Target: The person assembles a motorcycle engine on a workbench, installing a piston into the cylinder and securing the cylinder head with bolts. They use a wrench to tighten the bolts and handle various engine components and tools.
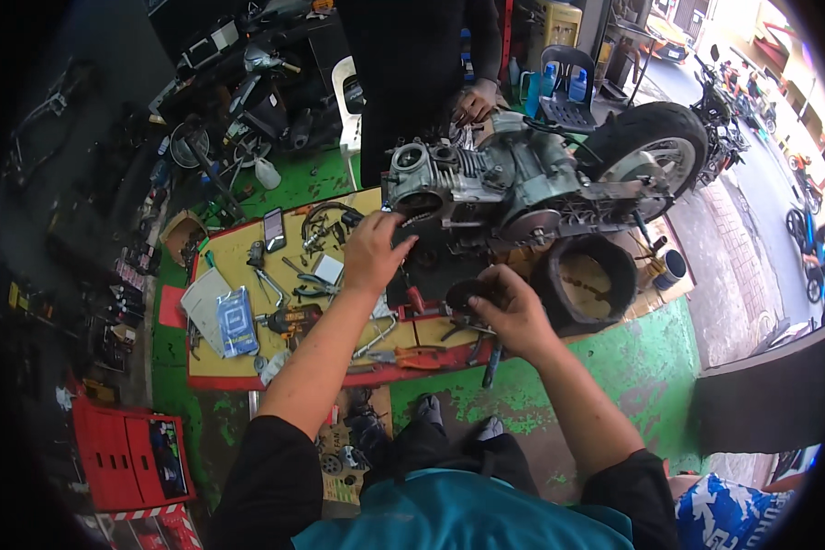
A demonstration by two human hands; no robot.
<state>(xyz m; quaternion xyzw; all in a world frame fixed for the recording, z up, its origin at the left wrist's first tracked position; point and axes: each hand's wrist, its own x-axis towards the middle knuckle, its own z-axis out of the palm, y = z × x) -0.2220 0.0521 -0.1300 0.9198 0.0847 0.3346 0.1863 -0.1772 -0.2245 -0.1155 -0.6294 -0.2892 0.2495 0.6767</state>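
My left hand (374,249) reaches to the near left side of a motorcycle engine (495,179). Its index fingertip is at the rim of the round opening, next to what looks like a short length of chain (420,218); the thumb stands apart from the fingers. Between thumb and fingers my right hand (511,313) grips a dark round disc (465,293), held in front of the engine over the table's near side. A red-handled tool (415,298) lies between my hands. Across the engine, another person's hand (475,101) rests close to its far side.
The yellow table (238,249) carries a phone (273,229), a blue packet (236,321), a drill (293,320) and orange-handled pliers (408,357). A black tub (585,282) stands right of my right hand. The rear wheel (651,142) extends past the table's right end.
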